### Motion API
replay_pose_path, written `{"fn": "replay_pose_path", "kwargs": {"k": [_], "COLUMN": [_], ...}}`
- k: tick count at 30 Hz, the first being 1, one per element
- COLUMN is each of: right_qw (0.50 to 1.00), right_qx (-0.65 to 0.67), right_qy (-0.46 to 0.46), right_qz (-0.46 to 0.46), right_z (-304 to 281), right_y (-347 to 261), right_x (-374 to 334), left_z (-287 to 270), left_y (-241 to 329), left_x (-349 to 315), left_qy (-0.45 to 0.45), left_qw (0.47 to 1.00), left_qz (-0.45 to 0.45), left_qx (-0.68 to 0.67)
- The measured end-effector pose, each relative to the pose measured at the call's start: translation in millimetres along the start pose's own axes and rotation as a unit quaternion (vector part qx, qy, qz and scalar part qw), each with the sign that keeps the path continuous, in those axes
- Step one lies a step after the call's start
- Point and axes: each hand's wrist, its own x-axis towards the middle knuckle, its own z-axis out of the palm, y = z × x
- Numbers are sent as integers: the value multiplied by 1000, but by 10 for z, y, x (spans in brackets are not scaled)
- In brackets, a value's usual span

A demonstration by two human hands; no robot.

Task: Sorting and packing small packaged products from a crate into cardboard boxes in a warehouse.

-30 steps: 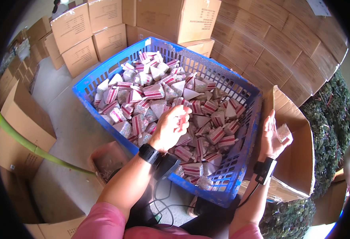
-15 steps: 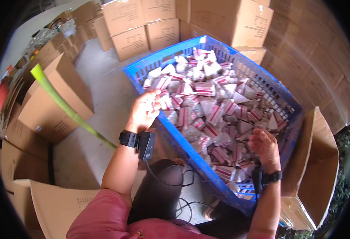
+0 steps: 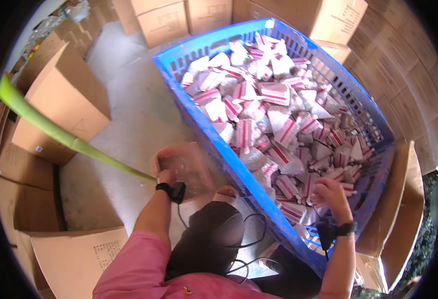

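A large blue plastic crate [image 3: 214, 132] is heaped with small clear packets [image 3: 274, 93] that have white and dark-pink striped parts. Over its near right part, my right hand [image 3: 330, 196] is closed, with its fingertips down among the packets. Whatever it pinches is hidden by the fingers. Down on the left, my left hand [image 3: 167, 177] is at the left side of a shallow reddish plastic basket [image 3: 191, 164] on the floor. Its fingers are too hidden to read. Each wrist wears a black band with a small black box.
A long green strip [image 3: 74, 142] slants down to my left wrist. Cardboard boxes [image 3: 59, 104] stand at the left, and more stacked boxes [image 3: 164, 25] are behind the crate. At the right, an open carton [image 3: 398, 209] leans near the crate. Black cables [image 3: 241, 246] hang by my knees.
My left hand has gone from the crate's left rim down to the reddish basket. My right hand has lowered slightly among the packets. The view has shifted, showing more floor.
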Motion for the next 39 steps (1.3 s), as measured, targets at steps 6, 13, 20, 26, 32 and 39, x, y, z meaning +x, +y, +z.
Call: {"fn": "replay_pose_path", "kwargs": {"k": [6,13,20,26,32,39], "right_qw": [956,855,756,807,933,864], "right_qx": [-286,-495,-645,-558,-320,-335], "right_qy": [-47,-143,-50,-182,31,183], "right_qz": [-39,-55,-98,63,-159,-327], "right_z": [-232,88,122,-79,-344,-400], "right_y": [459,919,1305,859,-41,-395], "right_x": [-49,181,81,261,-267,-779], "left_z": [332,232,-1263,-1961,-1723,-861], "left_y": [1231,907,3650,4591,5615,6028], "left_x": [-383,48,-600,-1063,-1654,-1993], "left_qy": [-172,-183,-163,-8,-229,-269], "left_qw": [979,955,872,843,795,858], "left_qz": [114,193,-91,240,338,425], "left_qx": [3,-129,-452,-481,-448,-99]}}
